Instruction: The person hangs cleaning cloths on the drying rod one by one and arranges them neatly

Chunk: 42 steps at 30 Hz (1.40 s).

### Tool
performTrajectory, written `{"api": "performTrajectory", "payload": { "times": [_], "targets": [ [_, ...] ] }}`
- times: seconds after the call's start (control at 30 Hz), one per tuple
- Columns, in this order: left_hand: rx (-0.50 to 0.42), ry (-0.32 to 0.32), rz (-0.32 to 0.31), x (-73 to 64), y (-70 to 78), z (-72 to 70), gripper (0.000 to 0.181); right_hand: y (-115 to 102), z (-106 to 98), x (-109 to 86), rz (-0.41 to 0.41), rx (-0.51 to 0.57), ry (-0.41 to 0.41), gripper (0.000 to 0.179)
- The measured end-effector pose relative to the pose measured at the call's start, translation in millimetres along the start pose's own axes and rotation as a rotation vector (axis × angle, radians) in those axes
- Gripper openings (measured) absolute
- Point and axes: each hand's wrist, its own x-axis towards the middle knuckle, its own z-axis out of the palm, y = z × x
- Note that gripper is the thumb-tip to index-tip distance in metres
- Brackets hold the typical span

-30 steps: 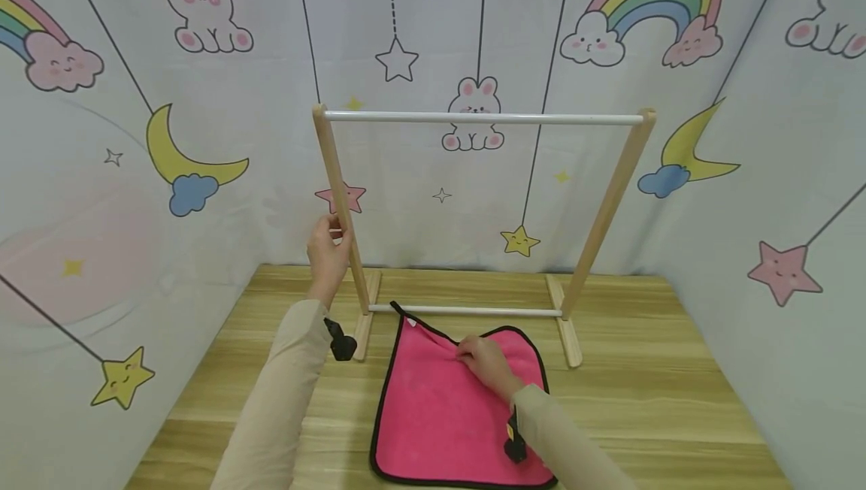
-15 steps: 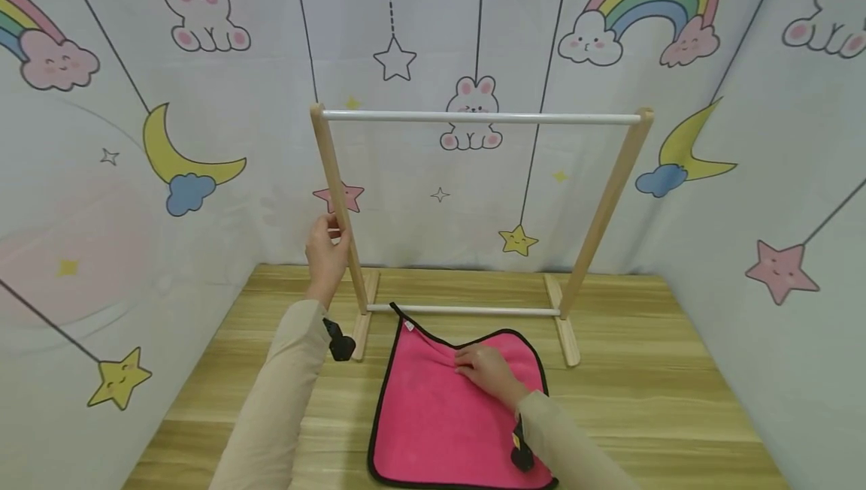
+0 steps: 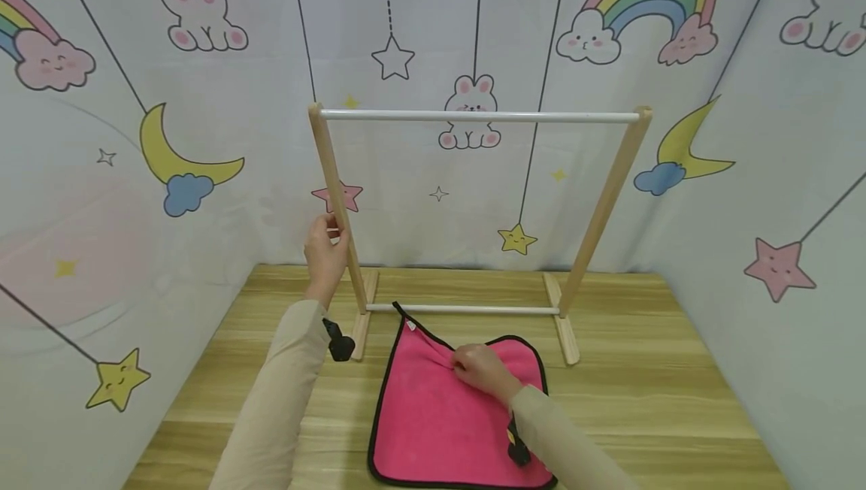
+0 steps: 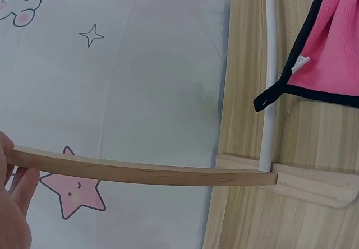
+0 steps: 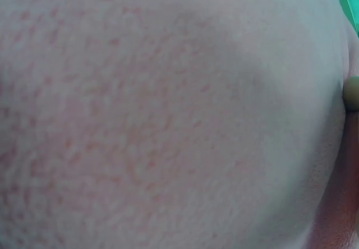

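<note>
A pink towel with black edging lies on the table in front of a wooden rack with white bars. Its hanging loop, at the far left corner, reaches over the rack's lower bar in the left wrist view. My right hand pinches the towel near the middle of its far edge, and creases run from the fingers toward the loop corner. With thumb and fingers, my left hand grips the rack's left post partway up. The right wrist view is mostly filled by blurred skin, hiding the fingertips there.
The rack's top bar spans its two slanted posts. Its feet rest on the wooden table. White curtains printed with rabbits, stars and moons stand behind the rack and at both sides.
My right hand has shifted slightly left and toward me, and the towel's far edge has come down with it. The left hand keeps its hold on the post.
</note>
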Motion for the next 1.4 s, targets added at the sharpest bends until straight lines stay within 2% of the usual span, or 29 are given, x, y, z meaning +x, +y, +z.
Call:
{"api": "performTrajectory", "payload": {
  "times": [0.23, 0.43, 0.53, 0.63, 0.73, 0.9, 1.03, 1.23, 1.4],
  "targets": [
    [0.003, 0.017, 0.02, 0.7, -0.5, 0.6, 0.02, -1.3, -0.3, -3.8, -0.015, -0.028, 0.009, 0.004],
    [0.004, 0.02, 0.024, 2.0, 0.0, -0.5, 0.021, -2.3, -1.2, -12.2, 0.047, 0.001, -0.04, 0.024],
    [0.005, 0.026, 0.027, 2.2, -1.1, -2.0, 0.021, -4.1, -0.6, -9.7, 0.064, 0.023, -0.047, 0.02],
    [0.002, 0.033, 0.026, 1.5, -3.1, -3.7, 0.021, -5.7, 1.2, -5.3, 0.025, 0.009, -0.046, 0.01],
    [0.003, 0.032, 0.023, 0.9, -4.6, -4.5, 0.022, -6.2, 2.4, -2.7, -0.034, -0.05, -0.038, 0.004],
    [-0.001, 0.018, 0.03, 2.0, -4.3, -3.4, 0.022, -5.4, 1.5, 0.1, -0.097, -0.118, 0.005, 0.005],
    [-0.003, 0.007, 0.023, 1.6, -2.8, -1.7, 0.022, -3.1, -1.7, 0.2, -0.122, -0.098, 0.026, 0.004],
    [0.009, 0.009, 0.032, 0.1, -1.5, 0.6, 0.021, 1.4, -14.9, 3.8, -0.158, -0.094, 0.078, 0.002],
    [0.015, 0.015, 0.03, -0.8, -1.8, 0.4, 0.02, 2.4, -34.4, 14.4, -0.168, -0.083, 0.121, 0.009]
  ]
}}
